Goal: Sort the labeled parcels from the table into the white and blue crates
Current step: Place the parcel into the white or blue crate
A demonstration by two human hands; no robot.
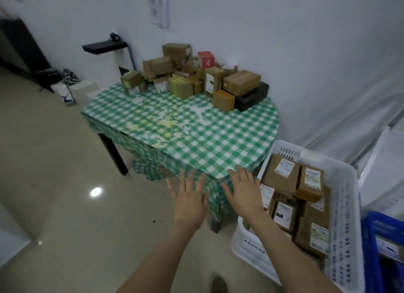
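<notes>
Head view: both hands were empty. The left hand (189, 199) and right hand (244, 191) hung with fingers spread by the near edge of the table (196, 135), likely poised to reach. The parcels (192, 74) sat heaped at the far side against the wall. Beside the table stood the white crate (345, 205), already holding several label-up, with the blue crate (371, 249) just beside it, probably placed there for short drops.

Black shelf (104, 46) on wall (240, 30), small dark object (114, 36) on it, perhaps camera. Paper sheet (160, 6) higher up. Shoes (70, 77), white bag (65, 93) on floor (54, 161) by dark cabinet (19, 45). Green check cloth (218, 139), pale patches mid-way.
</notes>
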